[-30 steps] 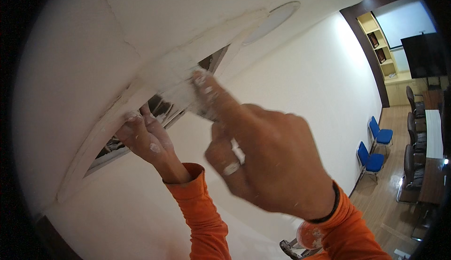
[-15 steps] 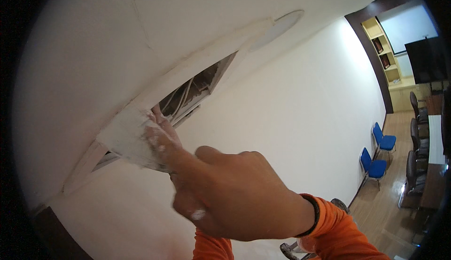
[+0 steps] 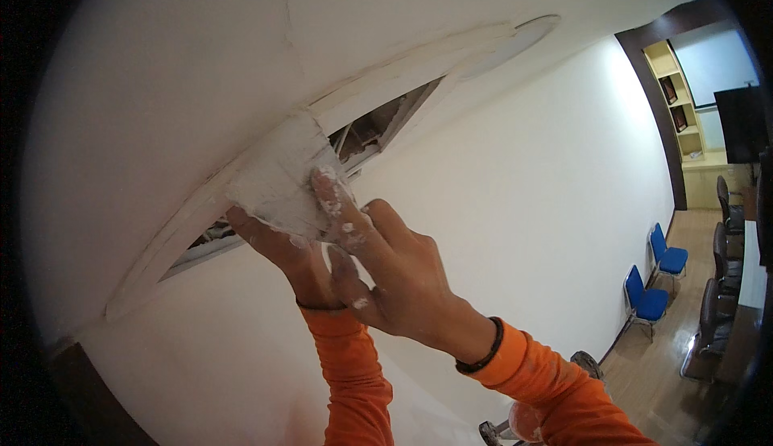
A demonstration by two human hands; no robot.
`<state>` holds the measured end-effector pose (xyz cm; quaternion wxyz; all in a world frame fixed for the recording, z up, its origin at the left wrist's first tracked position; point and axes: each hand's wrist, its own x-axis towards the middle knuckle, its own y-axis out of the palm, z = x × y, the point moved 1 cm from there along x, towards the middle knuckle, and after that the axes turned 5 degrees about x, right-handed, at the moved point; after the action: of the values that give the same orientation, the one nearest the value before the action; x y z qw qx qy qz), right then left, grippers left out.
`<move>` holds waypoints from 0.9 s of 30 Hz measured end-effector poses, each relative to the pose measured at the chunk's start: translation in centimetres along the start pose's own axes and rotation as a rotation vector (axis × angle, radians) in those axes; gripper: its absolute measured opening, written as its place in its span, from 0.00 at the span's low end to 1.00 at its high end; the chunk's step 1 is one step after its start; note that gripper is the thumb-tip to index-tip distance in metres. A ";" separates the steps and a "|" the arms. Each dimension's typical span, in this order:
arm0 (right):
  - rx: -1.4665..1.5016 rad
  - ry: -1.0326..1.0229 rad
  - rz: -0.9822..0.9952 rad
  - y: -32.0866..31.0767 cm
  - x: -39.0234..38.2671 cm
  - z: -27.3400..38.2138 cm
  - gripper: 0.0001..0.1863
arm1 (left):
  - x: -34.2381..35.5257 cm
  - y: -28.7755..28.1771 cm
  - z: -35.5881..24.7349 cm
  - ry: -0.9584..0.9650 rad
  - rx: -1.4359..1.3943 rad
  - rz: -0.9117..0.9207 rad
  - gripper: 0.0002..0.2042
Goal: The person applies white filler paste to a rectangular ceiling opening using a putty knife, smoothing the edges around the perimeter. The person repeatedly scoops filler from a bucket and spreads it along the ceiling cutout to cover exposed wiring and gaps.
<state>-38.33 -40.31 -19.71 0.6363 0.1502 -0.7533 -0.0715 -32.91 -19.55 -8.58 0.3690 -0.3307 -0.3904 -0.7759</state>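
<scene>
My right hand (image 3: 386, 277), spattered with white plaster, grips a wide putty knife (image 3: 282, 176) whose blade is coated in plaster. Its index finger lies stretched along the blade. The blade is pressed flat against the white ceiling strip (image 3: 403, 72) at the left end of a long dark opening (image 3: 378, 128) in the ceiling. My left hand (image 3: 286, 257) sits just below and behind the right one, fingers reaching up to the blade's lower edge. The right hand hides much of it. Both arms wear orange sleeves, and a dark band circles the right wrist.
A round flat ceiling disc (image 3: 523, 34) lies beyond the opening. A white wall (image 3: 547, 204) runs down to a wooden floor with two blue chairs (image 3: 648, 301). Dark chairs and a table (image 3: 749, 273) stand at far right, near a shelf and a dark screen.
The right hand swept the knife leftward along the strip, then back right to the opening's left end. The left hand, hidden half a second ago, shows again under the blade.
</scene>
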 end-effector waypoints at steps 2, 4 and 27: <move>0.007 0.002 -0.004 0.8 0.4 0.1 0.41 | 1.9 -1.7 -3.6 -0.209 -0.602 0.143 0.37; 0.033 -0.008 -0.035 1.5 0.8 0.4 0.43 | 2.6 -2.4 -2.9 -0.136 -0.478 0.133 0.38; -0.623 -0.361 0.471 -11.7 5.4 0.6 0.32 | 3.2 -1.5 -1.5 -0.180 -0.165 -0.014 0.26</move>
<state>-38.16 -53.08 -18.28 0.5081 -0.2401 -0.8088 -0.1733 -36.15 -21.22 -7.28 0.2984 -0.4258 -0.3590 -0.7751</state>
